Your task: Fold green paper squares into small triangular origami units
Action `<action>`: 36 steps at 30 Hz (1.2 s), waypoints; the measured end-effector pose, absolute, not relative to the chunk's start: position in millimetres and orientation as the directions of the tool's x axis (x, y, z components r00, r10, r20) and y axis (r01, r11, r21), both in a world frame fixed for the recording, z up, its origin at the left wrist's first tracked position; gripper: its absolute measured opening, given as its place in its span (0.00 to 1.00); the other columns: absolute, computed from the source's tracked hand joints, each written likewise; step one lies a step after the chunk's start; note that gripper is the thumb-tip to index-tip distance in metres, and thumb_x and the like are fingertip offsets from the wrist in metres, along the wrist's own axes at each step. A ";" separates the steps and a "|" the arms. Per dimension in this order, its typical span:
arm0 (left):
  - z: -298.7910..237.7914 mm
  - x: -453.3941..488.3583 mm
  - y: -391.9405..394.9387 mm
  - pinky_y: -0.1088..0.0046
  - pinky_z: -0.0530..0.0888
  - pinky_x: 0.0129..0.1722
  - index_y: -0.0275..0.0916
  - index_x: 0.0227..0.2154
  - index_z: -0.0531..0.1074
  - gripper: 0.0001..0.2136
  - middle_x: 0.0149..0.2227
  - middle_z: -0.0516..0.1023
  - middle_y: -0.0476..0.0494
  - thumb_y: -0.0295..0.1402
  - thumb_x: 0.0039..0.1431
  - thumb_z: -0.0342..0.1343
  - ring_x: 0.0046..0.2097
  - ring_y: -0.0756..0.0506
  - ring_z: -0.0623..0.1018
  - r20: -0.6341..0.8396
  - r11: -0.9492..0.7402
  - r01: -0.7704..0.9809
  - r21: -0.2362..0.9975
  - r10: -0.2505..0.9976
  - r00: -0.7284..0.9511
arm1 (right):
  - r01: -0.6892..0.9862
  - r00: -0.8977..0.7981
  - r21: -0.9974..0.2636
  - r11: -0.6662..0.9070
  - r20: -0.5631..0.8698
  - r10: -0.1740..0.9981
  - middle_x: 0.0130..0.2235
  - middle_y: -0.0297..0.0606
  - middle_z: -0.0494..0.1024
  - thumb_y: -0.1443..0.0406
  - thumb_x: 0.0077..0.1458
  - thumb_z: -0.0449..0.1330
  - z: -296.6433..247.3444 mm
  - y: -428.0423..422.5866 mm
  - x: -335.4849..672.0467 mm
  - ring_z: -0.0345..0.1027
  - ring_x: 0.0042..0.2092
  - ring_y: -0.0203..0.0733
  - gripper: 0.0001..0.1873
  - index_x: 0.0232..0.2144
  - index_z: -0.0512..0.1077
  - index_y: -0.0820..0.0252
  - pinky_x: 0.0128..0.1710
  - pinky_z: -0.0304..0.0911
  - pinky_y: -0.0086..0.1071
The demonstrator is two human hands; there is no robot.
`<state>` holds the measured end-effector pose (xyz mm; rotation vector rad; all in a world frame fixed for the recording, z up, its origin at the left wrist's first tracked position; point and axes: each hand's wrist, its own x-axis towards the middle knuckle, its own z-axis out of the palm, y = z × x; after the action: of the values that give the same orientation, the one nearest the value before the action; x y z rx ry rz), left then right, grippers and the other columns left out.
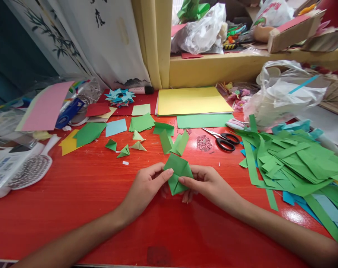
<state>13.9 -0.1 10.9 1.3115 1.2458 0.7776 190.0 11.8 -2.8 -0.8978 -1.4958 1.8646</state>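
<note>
A partly folded piece of green paper (177,172) is held just above the red table (96,201) at the centre. My left hand (145,186) pinches its left edge with thumb and fingers. My right hand (206,182) grips its right side, thumb on top and fingers curled beneath. Small folded green triangles (124,150) lie on the table just beyond, with more folded green pieces (174,143) right behind the held paper.
Black-handled scissors (223,139) lie right of centre. A heap of green paper strips (291,160) fills the right side. Yellow sheets (192,100), a plastic bag (283,95), a hairbrush (31,169) and pink paper (46,106) ring the work area.
</note>
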 end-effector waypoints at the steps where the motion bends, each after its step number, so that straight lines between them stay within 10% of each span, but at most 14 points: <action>1: 10.8 13.8 0.2 0.77 0.65 0.26 0.37 0.23 0.67 0.12 0.21 0.67 0.53 0.39 0.57 0.50 0.24 0.53 0.67 -0.213 0.164 0.226 0.960 0.953 0.214 | -0.018 -0.612 -0.979 -0.205 -0.151 0.776 0.29 0.36 0.74 0.60 0.57 0.55 -2.3 12.0 190.1 0.70 0.25 0.34 0.12 0.35 0.70 0.65 0.26 0.67 0.28; 25: 5.6 12.6 1.8 0.79 0.69 0.32 0.40 0.32 0.70 0.04 0.28 0.70 0.52 0.32 0.52 0.56 0.32 0.52 0.70 -0.098 0.083 0.118 0.990 0.987 0.126 | -0.027 -0.352 -0.985 -0.170 -0.149 0.924 0.21 0.28 0.63 0.60 0.55 0.56 -7.2 12.1 191.6 0.56 0.22 0.31 0.08 0.36 0.70 0.57 0.20 0.55 0.23; 36: 8.0 9.8 1.9 0.76 0.69 0.36 0.42 0.31 0.75 0.05 0.33 0.74 0.49 0.32 0.54 0.54 0.37 0.49 0.72 -0.040 0.005 0.188 0.982 0.982 0.186 | -0.188 -0.378 -0.938 -0.290 -0.203 0.903 0.32 0.33 0.73 0.61 0.55 0.57 -8.4 12.8 191.9 0.65 0.30 0.34 0.08 0.36 0.73 0.54 0.28 0.62 0.26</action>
<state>9.8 1.9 8.0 1.4120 1.2094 0.9554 191.9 12.8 -8.4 -1.0097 -1.1421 1.7729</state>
